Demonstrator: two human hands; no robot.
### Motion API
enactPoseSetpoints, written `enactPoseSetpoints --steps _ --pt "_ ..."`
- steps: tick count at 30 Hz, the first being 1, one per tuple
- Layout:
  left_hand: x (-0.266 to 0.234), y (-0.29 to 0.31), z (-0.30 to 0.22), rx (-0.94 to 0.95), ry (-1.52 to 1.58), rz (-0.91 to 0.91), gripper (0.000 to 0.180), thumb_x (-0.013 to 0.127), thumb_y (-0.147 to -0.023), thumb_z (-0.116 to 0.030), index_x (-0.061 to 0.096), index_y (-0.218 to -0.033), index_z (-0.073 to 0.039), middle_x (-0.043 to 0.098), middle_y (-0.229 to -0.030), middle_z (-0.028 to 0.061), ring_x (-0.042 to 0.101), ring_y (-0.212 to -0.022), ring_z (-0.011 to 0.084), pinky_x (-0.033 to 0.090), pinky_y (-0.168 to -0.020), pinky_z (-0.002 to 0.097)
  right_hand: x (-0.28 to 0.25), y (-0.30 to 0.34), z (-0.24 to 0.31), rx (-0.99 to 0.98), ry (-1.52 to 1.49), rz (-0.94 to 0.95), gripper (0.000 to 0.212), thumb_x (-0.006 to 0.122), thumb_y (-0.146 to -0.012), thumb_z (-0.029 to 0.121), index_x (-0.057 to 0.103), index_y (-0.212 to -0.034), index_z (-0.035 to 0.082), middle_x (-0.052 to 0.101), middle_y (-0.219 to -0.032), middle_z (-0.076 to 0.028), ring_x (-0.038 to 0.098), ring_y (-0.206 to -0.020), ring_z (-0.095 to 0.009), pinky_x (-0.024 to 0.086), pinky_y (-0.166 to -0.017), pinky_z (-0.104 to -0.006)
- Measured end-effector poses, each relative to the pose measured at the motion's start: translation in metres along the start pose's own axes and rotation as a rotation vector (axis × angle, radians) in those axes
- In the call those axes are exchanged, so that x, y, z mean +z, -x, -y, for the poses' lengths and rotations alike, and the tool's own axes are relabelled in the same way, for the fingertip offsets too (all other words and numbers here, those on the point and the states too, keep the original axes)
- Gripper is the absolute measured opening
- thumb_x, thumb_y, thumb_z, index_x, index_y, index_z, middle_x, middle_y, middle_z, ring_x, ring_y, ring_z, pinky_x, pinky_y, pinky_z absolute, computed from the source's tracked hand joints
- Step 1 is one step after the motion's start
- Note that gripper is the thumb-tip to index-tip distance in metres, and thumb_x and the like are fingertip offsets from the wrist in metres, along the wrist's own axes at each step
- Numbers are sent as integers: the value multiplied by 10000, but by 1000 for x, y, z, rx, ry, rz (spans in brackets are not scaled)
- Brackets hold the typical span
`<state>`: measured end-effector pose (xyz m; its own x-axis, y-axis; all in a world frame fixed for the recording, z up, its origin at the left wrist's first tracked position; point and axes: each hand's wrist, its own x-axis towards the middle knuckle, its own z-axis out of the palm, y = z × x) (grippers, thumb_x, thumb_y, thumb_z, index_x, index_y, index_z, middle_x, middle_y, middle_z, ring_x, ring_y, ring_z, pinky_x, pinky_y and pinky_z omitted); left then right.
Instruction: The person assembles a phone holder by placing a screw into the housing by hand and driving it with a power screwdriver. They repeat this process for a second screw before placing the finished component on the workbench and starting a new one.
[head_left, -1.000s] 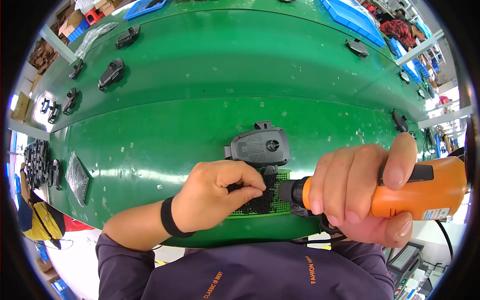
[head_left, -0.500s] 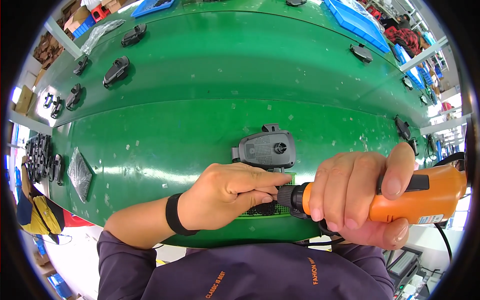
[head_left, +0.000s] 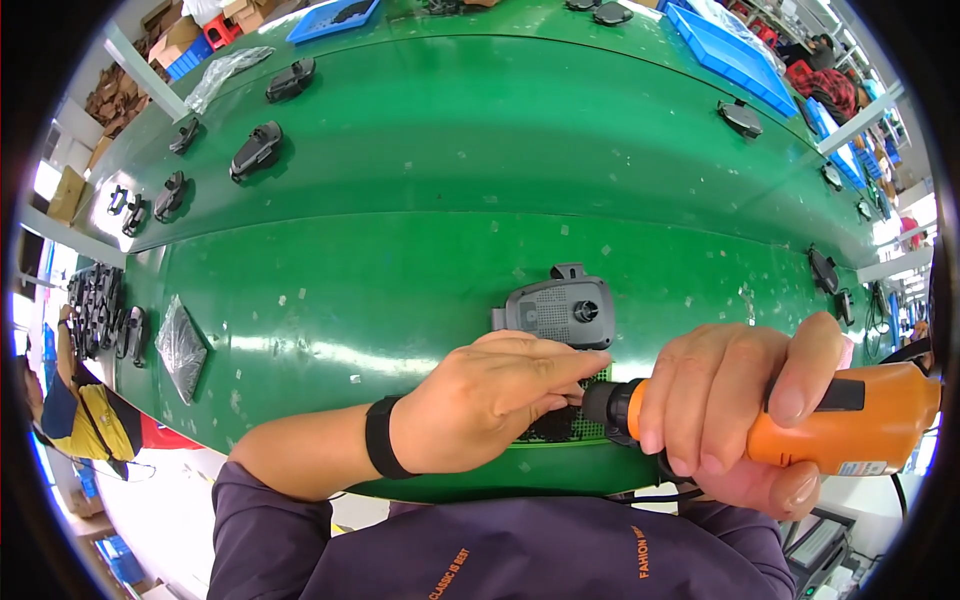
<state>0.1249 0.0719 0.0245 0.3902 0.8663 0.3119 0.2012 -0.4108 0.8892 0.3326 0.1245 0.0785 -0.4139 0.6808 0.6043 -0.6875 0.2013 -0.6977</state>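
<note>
My right hand point(head_left: 725, 405) is wrapped round an orange electric screwdriver point(head_left: 880, 415), which points to the left. Its dark nose meets the fingertips of my left hand point(head_left: 480, 400), pinched together at the bit; whatever they hold is too small and hidden to make out. Below these fingers lies a shallow green tray point(head_left: 597, 432) of small black pieces that look like screws point(head_left: 550, 425), partly covered by my left hand. Just beyond my hands a grey plastic housing point(head_left: 545, 312) with a perforated panel and a round black post rests on the green table point(head_left: 400, 270).
Similar dark housings point(head_left: 258, 150) are spread over the far table, with a dense cluster point(head_left: 92, 310) at the left edge. A clear plastic bag point(head_left: 180, 350) lies at left. Blue trays point(head_left: 730, 60) stand at the back. A person in yellow and blue point(head_left: 85, 420) is at far left.
The whole view has shifted, so table and hands appear further right and slightly lower. My left fingertips stay at the screwdriver's nose, and both grips look the same.
</note>
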Motion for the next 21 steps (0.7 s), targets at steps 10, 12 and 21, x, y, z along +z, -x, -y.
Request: enactPoseSetpoints --steps 10,12,21 --pt "0 -3 8 48 -77 -33 518 779 -744 65 671 -1246 -1 739 -1072 146 715 -997 304 529 -886 393 -1 0 -1 -7 5 -40 376 697 -946 320 437 -1126 116 614 -697 -27 611 -523 -160 563 -552 -328" --pt "-4 -4 3 44 -78 -20 524 784 -737 63 672 -1245 -4 745 -1048 133 715 -996 300 528 -881 394 2 -2 -4 -17 -30 -47 372 701 -945 310 439 -1123 115 616 -699 -28 613 -522 -161 563 -552 -326" --pt "2 -3 5 53 -50 -10 532 795 -719 61 678 -1233 -10 747 -1058 113 712 -1010 300 519 -891 400 1 1 3 -13 -8 -52 369 713 -941 293 449 -1125 112 625 -700 -27 614 -515 -171 562 -548 -315"
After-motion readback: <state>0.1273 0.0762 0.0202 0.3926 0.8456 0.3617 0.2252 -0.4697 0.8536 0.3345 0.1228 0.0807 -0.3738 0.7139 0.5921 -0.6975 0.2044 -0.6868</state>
